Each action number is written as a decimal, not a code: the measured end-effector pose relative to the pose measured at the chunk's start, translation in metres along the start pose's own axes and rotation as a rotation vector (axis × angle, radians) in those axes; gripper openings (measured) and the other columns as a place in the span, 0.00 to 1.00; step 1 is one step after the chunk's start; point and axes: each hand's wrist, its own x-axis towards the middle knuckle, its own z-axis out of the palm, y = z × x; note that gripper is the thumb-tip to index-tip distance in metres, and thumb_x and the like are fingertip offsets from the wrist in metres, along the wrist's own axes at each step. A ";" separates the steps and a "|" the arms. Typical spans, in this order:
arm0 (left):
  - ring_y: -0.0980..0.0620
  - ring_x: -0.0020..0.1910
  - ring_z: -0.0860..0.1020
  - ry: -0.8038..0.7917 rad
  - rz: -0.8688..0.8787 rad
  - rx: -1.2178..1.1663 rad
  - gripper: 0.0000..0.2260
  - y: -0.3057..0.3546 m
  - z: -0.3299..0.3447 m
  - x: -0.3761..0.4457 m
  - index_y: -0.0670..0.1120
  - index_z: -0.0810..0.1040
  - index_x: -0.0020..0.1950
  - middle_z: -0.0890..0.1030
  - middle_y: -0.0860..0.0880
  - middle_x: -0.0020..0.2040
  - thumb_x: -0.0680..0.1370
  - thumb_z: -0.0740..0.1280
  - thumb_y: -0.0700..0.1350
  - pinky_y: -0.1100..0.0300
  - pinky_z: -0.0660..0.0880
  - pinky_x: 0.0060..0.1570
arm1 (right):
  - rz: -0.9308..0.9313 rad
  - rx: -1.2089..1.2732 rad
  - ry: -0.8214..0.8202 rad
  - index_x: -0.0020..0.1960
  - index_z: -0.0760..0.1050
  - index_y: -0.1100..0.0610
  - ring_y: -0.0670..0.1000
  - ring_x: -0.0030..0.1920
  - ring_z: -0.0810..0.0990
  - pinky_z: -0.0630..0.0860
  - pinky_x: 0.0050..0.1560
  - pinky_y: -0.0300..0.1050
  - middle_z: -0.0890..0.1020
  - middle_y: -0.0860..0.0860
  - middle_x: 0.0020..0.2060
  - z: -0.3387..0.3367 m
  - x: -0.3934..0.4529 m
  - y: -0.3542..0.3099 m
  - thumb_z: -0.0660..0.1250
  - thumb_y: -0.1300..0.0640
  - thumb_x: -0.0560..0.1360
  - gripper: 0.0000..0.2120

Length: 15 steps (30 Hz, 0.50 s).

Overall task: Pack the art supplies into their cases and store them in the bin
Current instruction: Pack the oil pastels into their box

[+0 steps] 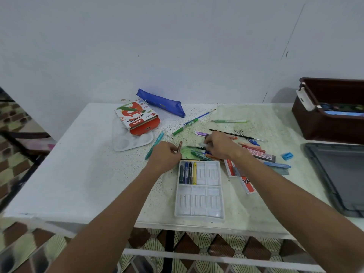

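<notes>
A white plastic pastel tray (200, 201) lies in front of me with several dark blue pastels and a yellow one (194, 173) in its top-left slots. My left hand (165, 156) is just left of the tray's top edge and pinches a brown pastel (180, 147) upright. My right hand (220, 144) rests on a pile of loose pastels (201, 154), its fingers closed on a white one (202, 145). The red oil pastels box (137, 119) and a blue pencil pouch (161, 102) lie at the back. The brown bin (319, 123) stands at the far right.
A white paint palette (128, 140) sits under the box. Pens, a brush (199, 117), a teal pen (154, 144), red pencils, a ruler (247, 184), a blue sharpener (287, 155) and a compass (244, 134) are scattered across the table. A grey lid (338, 178) lies at the right edge.
</notes>
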 end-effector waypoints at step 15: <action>0.47 0.33 0.83 -0.217 -0.065 -0.301 0.08 0.014 0.004 -0.048 0.45 0.81 0.51 0.84 0.44 0.35 0.72 0.73 0.43 0.52 0.83 0.39 | -0.151 0.506 0.212 0.50 0.84 0.55 0.40 0.33 0.75 0.70 0.36 0.29 0.82 0.45 0.38 0.013 -0.105 -0.023 0.72 0.65 0.71 0.10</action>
